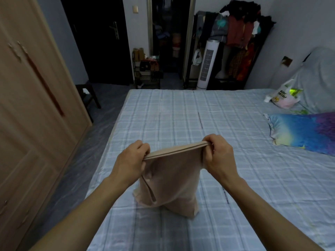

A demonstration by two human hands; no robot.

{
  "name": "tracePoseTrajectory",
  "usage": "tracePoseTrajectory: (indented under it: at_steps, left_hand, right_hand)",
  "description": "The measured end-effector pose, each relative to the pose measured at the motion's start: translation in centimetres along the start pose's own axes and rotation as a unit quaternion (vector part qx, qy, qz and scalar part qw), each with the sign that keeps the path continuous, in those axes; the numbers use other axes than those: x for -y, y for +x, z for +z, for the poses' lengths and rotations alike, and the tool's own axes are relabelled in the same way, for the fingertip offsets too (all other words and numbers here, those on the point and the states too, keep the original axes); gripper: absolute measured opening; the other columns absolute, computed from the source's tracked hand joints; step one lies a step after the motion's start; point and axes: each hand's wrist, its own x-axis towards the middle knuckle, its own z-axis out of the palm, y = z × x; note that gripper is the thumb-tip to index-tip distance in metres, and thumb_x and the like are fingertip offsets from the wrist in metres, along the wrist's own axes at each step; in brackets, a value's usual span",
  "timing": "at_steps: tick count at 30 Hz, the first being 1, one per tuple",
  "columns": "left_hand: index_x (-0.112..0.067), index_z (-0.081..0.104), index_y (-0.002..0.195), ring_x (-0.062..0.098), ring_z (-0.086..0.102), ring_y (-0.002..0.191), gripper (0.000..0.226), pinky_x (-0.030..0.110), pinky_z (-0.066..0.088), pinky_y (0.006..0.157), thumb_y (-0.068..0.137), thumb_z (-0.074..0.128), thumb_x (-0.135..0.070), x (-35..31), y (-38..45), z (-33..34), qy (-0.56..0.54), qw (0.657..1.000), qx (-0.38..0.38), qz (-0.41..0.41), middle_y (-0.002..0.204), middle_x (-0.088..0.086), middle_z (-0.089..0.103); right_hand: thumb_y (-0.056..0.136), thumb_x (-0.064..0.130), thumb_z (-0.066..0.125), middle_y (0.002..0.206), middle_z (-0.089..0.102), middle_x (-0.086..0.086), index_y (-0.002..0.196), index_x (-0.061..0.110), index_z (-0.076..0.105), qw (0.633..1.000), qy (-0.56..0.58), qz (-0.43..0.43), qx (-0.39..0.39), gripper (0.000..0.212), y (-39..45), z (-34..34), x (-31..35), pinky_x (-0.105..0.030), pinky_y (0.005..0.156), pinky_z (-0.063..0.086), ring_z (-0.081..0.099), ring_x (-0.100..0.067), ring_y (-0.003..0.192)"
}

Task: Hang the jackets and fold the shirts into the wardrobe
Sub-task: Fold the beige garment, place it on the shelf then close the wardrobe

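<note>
Shirt (170,180) hangs lengthwise (both hands pinching).

wardrobe (27,124): cut off left | pillow (304,133): cut off right | doorway (168,33): too dark

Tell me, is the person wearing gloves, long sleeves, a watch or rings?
No. The left hand and right hand are bare, with no gloves. Both forearms are uncovered as far as the picture shows, so no sleeves appear. No watch, bracelet or ring is visible on wrists or fingers.
</note>
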Motion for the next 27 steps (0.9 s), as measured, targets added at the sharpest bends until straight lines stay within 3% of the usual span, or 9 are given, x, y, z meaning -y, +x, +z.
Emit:
tracePoseTrajectory:
  at_steps: [4, 9, 14, 18, 23, 27]
  left_hand:
    - [-0.018, 0.056, 0.088, 0.024, 0.054, 0.069, 0.019, 0.040, 0.047, 0.056, 0.075, 0.064, -0.006, 2.6, -0.9, 0.7, 0.011, 0.997, 0.007, -0.071, 0.085, -0.001, 0.051]
    - [-0.020, 0.055, 0.085, 0.024, 0.053, 0.066, 0.018, 0.038, 0.046, 0.055, 0.080, 0.062, -0.004, 4.0, -1.1, 0.8, 0.017, 0.996, -0.021, -0.090, 0.081, -0.001, 0.051]
    - [-0.016, 0.058, 0.093, 0.027, 0.053, 0.064, 0.017, 0.037, 0.042, 0.051, 0.087, 0.060, -0.001, 3.0, -1.0, -0.9, 0.043, 0.993, -0.074, -0.082, 0.089, 0.003, 0.053]
    - [-0.015, 0.055, 0.099, 0.033, 0.052, 0.055, 0.033, 0.041, 0.044, 0.045, 0.076, 0.072, 0.002, 1.5, -1.8, -2.7, 0.093, 0.993, -0.063, -0.047, 0.094, 0.006, 0.052]
    - [-0.012, 0.059, 0.102, 0.027, 0.054, 0.067, 0.040, 0.041, 0.047, 0.049, 0.071, 0.077, 0.004, 0.2, -4.1, -5.3, 0.137, 0.989, -0.052, 0.023, 0.095, 0.006, 0.050]
    - [-0.009, 0.060, 0.098, 0.026, 0.052, 0.074, 0.038, 0.038, 0.047, 0.057, 0.067, 0.074, 0.008, 0.1, -6.1, -8.0, 0.163, 0.985, -0.055, 0.004, 0.091, 0.008, 0.050]
  right_hand:
    - [0.085, 0.001, 0.050, 0.082, 0.059, 0.002, 0.087, 0.015, 0.059, 1.000, 0.004, 0.009, -0.028, 0.017, 0.5, -1.2, -0.8, -0.025, 0.070, 0.042, 0.054, -0.014, 0.077]
    - [0.083, -0.004, 0.054, 0.088, 0.057, 0.004, 0.090, 0.017, 0.061, 0.999, -0.036, 0.011, -0.016, 0.023, -0.1, -2.9, -2.5, -0.011, 0.069, 0.037, 0.051, -0.010, 0.076]
    - [0.088, -0.001, 0.057, 0.092, 0.053, 0.003, 0.099, 0.014, 0.065, 0.997, -0.078, 0.014, -0.018, 0.020, -1.2, -4.2, -5.2, -0.024, 0.068, 0.038, 0.055, -0.017, 0.074]
    - [0.090, 0.002, 0.057, 0.090, 0.058, -0.004, 0.099, 0.012, 0.065, 0.995, -0.096, 0.016, -0.014, 0.015, -2.0, -4.3, -6.7, -0.032, 0.064, 0.044, 0.057, -0.024, 0.073]
    - [0.092, 0.005, 0.053, 0.092, 0.057, -0.008, 0.098, 0.011, 0.062, 0.995, -0.088, 0.048, 0.002, 0.012, -1.5, -3.7, -7.8, -0.035, 0.066, 0.042, 0.057, -0.028, 0.077]
    - [0.094, 0.006, 0.048, 0.095, 0.055, -0.011, 0.098, 0.009, 0.058, 0.996, -0.081, 0.041, -0.014, 0.011, -2.6, -4.1, -5.8, -0.041, 0.065, 0.046, 0.056, -0.033, 0.073]
